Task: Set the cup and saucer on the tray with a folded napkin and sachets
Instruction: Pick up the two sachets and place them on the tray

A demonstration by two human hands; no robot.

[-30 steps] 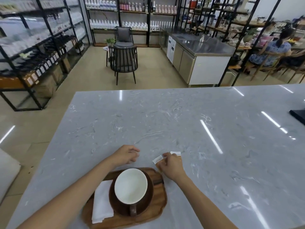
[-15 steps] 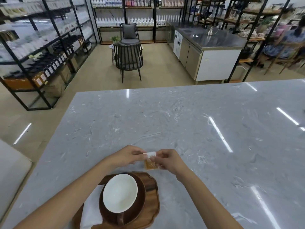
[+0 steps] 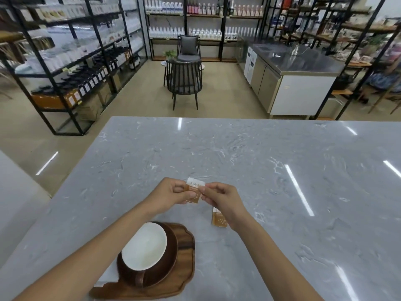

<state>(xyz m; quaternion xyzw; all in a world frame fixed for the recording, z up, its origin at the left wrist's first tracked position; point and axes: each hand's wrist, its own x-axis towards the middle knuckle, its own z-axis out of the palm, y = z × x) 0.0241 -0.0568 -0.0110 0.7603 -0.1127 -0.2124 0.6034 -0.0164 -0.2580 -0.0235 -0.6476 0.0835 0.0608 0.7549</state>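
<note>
Both hands up over the counter (image 3: 282, 192), w/ one sachet (image 3: 193, 191) pinched between them: my left hand (image 3: 171, 195) has thumb + fingers on its left edge, my right hand (image 3: 219, 197) nips the right edge near the top. Each is clenched on that same packet, held clear of the marble. Second sachet (image 3: 218, 219) lies flat on the counter just beside my right wrist, partly hidden by it, not on the tray (image 3: 184, 268) yet.

Handling, my guess: sachets are v. light, thin paper, contents shift inside, so they flop and can tear if pulled from both ends. Best taken by the sealed edges, light pinch, no tugging. The flat one will prob need a fingernail under a corner, since the marble looks slick.

Tray sits close to me, wood, w/ the saucer (image 3: 167, 266) on it and the cup (image 3: 144, 248) on the saucer, handle toward me. Napkin (image 3: 108, 276) shows as a white strip at the tray's left, mostly under my left forearm. Bare wood shows on the tray's right side, likely spot for both sachets. In the way: cup rim stands proud, so approach from the right, low sleeve-side swing could knock it. Shelves and chairs are well apart, no bother.
</note>
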